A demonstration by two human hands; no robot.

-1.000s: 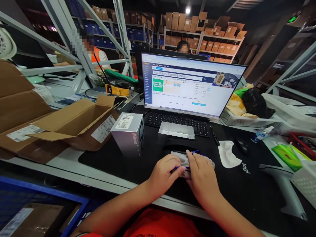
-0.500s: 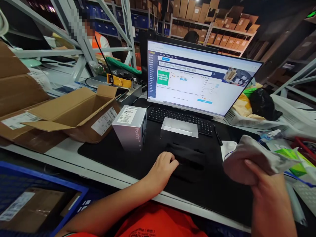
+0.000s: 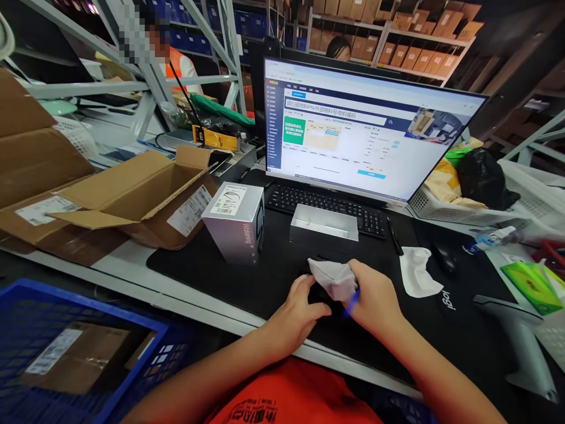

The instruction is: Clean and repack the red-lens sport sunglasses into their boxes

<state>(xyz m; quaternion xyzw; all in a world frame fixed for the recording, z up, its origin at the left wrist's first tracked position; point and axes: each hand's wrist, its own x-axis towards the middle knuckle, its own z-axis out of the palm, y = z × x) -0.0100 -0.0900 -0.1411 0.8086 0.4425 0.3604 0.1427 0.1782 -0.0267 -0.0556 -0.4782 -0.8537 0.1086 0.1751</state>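
Keyboard [image 3: 326, 207] before monitor [image 3: 375, 129]; open carton [image 3: 145, 203] — left

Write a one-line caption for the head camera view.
Left hand and right hand hold a crumpled silvery bag over a black desk mat.

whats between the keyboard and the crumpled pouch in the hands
In the head view, a shallow silver tray sits between the keyboard and the crumpled pouch, with black mat in front of it.

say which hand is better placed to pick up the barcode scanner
The right hand, probably: it is nearer the handheld barcode scanner, while the left hand is farther away. Both are at the crumpled grey pouch.
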